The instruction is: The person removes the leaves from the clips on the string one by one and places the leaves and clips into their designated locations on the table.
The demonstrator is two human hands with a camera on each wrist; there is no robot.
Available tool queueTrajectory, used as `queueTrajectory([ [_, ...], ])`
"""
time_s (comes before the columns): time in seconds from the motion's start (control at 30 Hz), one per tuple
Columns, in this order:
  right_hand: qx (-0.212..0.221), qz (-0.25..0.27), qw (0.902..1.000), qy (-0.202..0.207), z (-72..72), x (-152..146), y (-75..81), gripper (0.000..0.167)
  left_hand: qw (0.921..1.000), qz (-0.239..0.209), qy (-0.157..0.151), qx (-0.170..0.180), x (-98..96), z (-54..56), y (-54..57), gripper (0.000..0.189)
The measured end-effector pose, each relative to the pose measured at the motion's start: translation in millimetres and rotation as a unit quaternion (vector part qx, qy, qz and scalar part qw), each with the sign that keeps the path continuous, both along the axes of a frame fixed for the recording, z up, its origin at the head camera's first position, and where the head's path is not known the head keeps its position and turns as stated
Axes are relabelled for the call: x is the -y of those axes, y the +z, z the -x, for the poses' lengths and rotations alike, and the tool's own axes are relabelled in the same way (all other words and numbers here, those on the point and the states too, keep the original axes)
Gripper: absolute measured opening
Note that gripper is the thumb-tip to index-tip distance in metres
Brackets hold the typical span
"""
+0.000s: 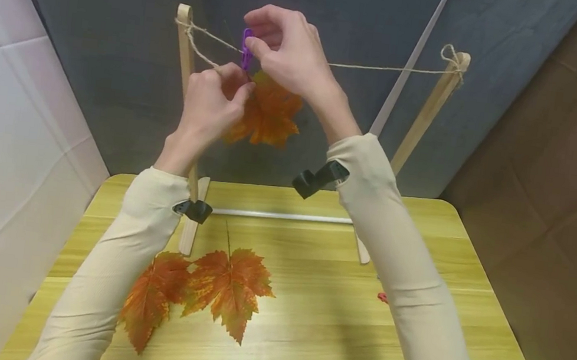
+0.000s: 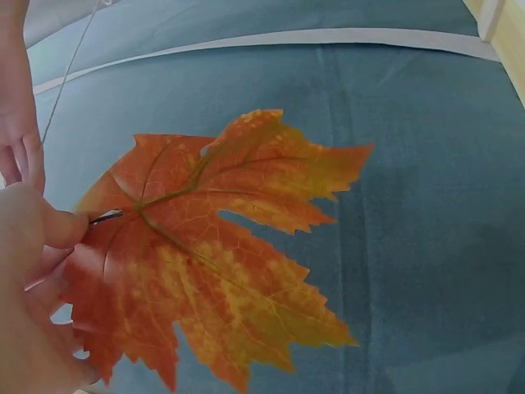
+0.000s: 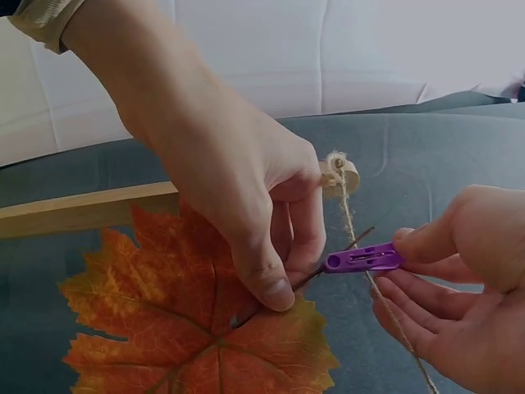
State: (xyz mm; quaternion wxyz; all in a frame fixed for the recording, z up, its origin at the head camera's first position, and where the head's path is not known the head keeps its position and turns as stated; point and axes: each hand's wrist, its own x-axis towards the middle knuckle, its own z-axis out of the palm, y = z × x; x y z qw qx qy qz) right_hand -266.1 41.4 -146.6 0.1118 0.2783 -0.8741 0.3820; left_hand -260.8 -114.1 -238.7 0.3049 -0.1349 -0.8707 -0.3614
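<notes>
An orange maple leaf (image 2: 221, 238) hangs from my left hand (image 1: 212, 100), whose thumb and fingers pinch it by its dark stem. My right hand (image 1: 294, 53) holds a small purple clothespin (image 3: 362, 258) between thumb and fingers. The clothespin lies across the twine (image 3: 349, 215), and the leaf's stem passes by its front end in the right wrist view. In the head view both hands are close together near the left end of the twine, the left one just below the clothespin.
Two wooden posts (image 1: 430, 113) carry the twine, with a white bar (image 1: 281, 216) low between them. Two more maple leaves (image 1: 230, 286) lie on the wooden table (image 1: 314, 325), one partly behind the left sleeve. A small red item (image 1: 383, 297) lies beside the right sleeve.
</notes>
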Motion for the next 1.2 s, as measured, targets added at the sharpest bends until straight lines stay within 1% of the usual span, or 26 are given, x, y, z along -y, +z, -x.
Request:
queueTrajectory([
  [0.13, -0.014, -0.003, 0.9999, -0.002, 0.7, 0, -2.8, 0.030, 0.9999, 0.002, -0.003, -0.010, -0.7, -0.1, -0.6, 0.025],
  [0.23, -0.034, 0.008, 0.9994, 0.000, 1.0, -1, -4.7, 0.027, 0.9999, 0.000, -0.003, -0.011, -0.8, -0.4, -1.2, 0.025],
  [0.43, -0.066, 0.061, 0.9959, 0.008, 1.9, -3, -8.8, 0.022, 0.9999, 0.002, 0.000, -0.014, -1.1, 1.6, -7.4, 0.023],
  [0.57, -0.075, 0.100, 0.9921, 0.010, 3.0, -5, -11.9, 0.020, 1.0000, 0.000, -0.001, -0.009, -1.8, 1.2, -13.3, 0.023],
  [0.73, -0.100, 0.141, 0.9850, -0.001, 4.9, -8, -14.9, 0.019, 1.0000, -0.003, -0.009, -0.001, -2.5, 0.7, -19.3, 0.022],
  [1.0, -0.155, 0.196, 0.9681, 0.000, 6.6, -13, -19.5, 0.020, 0.9999, 0.004, -0.015, 0.002, -1.8, -2.4, -30.8, 0.020],
  [1.13, -0.164, 0.220, 0.9615, 0.003, 3.7, -16, -21.7, 0.021, 0.9999, 0.005, -0.016, 0.000, -2.1, -5.1, -35.9, 0.020],
  [1.2, -0.162, 0.226, 0.9605, 0.002, 0.0, -19, -23.1, 0.022, 0.9998, 0.006, -0.017, -0.002, -2.1, -7.3, -39.3, 0.019],
])
